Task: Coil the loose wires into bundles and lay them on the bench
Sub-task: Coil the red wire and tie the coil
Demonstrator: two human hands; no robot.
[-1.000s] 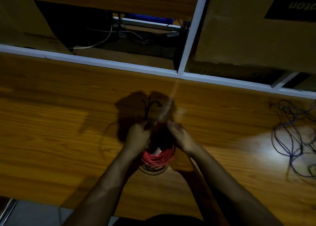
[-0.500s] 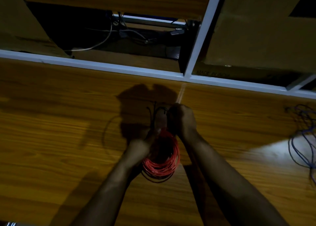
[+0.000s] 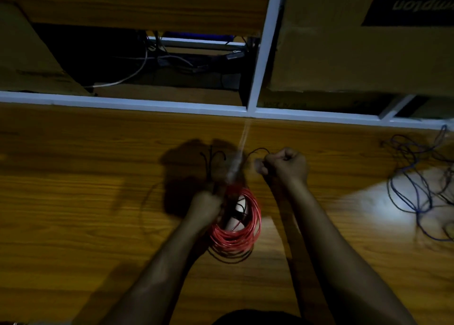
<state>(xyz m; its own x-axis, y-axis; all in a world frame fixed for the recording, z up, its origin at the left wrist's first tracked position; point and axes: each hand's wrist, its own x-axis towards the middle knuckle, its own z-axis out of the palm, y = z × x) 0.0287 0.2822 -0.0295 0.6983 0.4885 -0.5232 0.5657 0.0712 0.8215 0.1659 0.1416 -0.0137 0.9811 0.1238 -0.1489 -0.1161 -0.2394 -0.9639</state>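
Observation:
A coil of red and black wire [image 3: 235, 236] hangs just above the wooden bench [image 3: 73, 201]. My left hand [image 3: 206, 206] grips the coil's upper left side. My right hand [image 3: 285, 164] is a closed fist up and to the right, pinching a thin black wire end [image 3: 258, 150] that arcs back toward the coil. Black wire tips [image 3: 211, 157] stick up above the coil in shadow. A loose blue wire tangle [image 3: 422, 192] lies on the bench at the far right.
A white-framed shelf [image 3: 147, 103] runs along the bench's far edge, with cables in the dark open bay [image 3: 172, 61]. Cardboard boxes [image 3: 344, 54] fill the right bay and stand at the left [image 3: 29, 61]. A bright light patch falls near the blue tangle.
My right hand has moved off the top of the coil to the right, drawing the black wire end out with it. My left hand keeps its hold on the coil.

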